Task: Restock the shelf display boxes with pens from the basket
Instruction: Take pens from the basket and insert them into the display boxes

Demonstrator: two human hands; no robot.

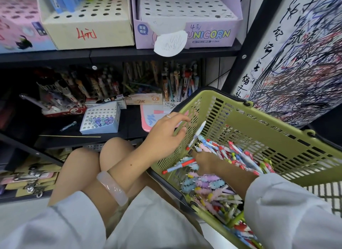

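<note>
At the near left rim of the green basket (259, 119), which sits tilted against the person's lap beside the black shelf (111, 53), both hands are at work on the loose pens (212, 185). The left hand (166, 137) rests on the outside of the basket's left wall with its fingers spread and only lightly bent along the mesh, a grip that closes on nothing and seems meant to steady the tilted basket while the other hand digs. The right hand (205, 163) is down among the pens near that same wall, and a white-barrelled pen (197, 134) rises from it, slanting up towards the rim; the fingers are hidden behind the back of the hand, so it looks like a pinch on that pen, though how tightly they close cannot be told. The tilt probably serves to slide the pens into the basket's lower near corner, within easy reach. The display boxes wait on the shelf: a cream box (87, 21) and a lilac unicorn box (187, 19) on the upper board, both showing many empty holes, and a small blue box (100, 119) near the front edge of the lower board, mostly unfilled. Judging by this, restocking has barely begun.
</note>
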